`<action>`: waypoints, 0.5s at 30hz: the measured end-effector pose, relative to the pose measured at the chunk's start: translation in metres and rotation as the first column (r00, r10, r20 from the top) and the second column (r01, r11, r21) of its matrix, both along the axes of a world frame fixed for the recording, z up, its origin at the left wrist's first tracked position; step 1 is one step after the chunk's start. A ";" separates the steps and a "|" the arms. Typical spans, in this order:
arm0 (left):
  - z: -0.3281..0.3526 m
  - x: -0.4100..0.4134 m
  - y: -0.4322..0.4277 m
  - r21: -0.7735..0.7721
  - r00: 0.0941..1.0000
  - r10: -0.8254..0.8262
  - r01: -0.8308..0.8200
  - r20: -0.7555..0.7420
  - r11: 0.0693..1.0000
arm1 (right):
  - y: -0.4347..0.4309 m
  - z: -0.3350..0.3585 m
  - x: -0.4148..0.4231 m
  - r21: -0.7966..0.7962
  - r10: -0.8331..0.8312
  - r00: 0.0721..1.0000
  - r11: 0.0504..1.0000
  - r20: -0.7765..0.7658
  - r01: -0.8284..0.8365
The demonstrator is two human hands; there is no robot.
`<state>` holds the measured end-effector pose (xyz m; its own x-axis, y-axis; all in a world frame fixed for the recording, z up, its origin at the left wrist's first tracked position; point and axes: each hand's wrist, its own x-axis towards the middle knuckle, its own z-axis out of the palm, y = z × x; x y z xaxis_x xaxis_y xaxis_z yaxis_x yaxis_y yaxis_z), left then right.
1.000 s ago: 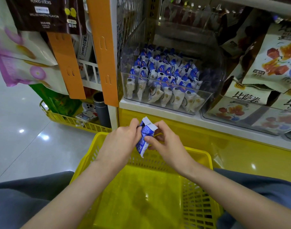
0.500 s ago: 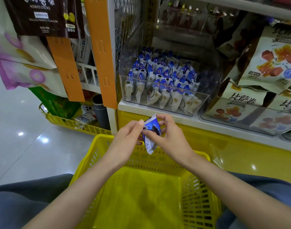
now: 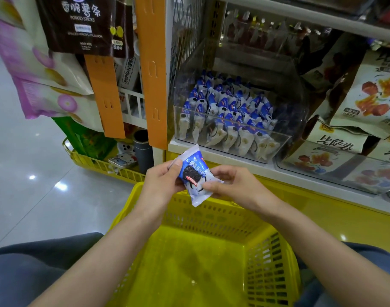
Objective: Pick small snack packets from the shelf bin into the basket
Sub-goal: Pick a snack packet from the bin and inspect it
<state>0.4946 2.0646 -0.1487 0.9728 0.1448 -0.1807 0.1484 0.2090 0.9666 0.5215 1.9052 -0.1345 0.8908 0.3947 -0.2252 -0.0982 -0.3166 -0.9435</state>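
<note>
One small blue-and-white snack packet (image 3: 193,173) with a dark cookie picture is held face up between both hands, above the far rim of the yellow basket (image 3: 214,209). My left hand (image 3: 160,185) pinches its upper left edge with the thumb on top. My right hand (image 3: 236,185) pinches its lower right side. The basket rests on my lap and nothing shows inside it. Behind the hands, a clear shelf bin (image 3: 278,138) holds several rows of the same packets (image 3: 229,116).
A second clear bin (image 3: 335,173) to the right holds larger beige snack bags. An orange shelf post (image 3: 152,69) stands left of the bin, with hanging snack bags (image 3: 45,69) beyond it. Another yellow basket (image 3: 96,165) sits on the shiny floor at left.
Both hands have turned the packet from edge-on to face up, showing its printed front, and raised it slightly toward the shelf edge.
</note>
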 end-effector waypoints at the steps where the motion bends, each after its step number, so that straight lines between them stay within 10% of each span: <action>1: 0.003 0.000 0.002 -0.066 1.000 -0.007 0.005 -0.028 0.998 | 0.002 0.001 0.000 0.025 -0.022 1.000 0.999 -0.008 0.022; 7: 0.012 -0.005 0.011 0.014 0.989 -0.139 0.140 -0.044 0.990 | 0.015 0.002 -0.007 0.149 -0.132 0.991 0.980 -0.016 0.133; 15: 0.018 -0.001 0.034 0.048 0.998 -0.004 0.000 0.069 0.999 | 0.027 0.035 0.010 -0.116 0.051 0.905 0.993 0.423 -0.002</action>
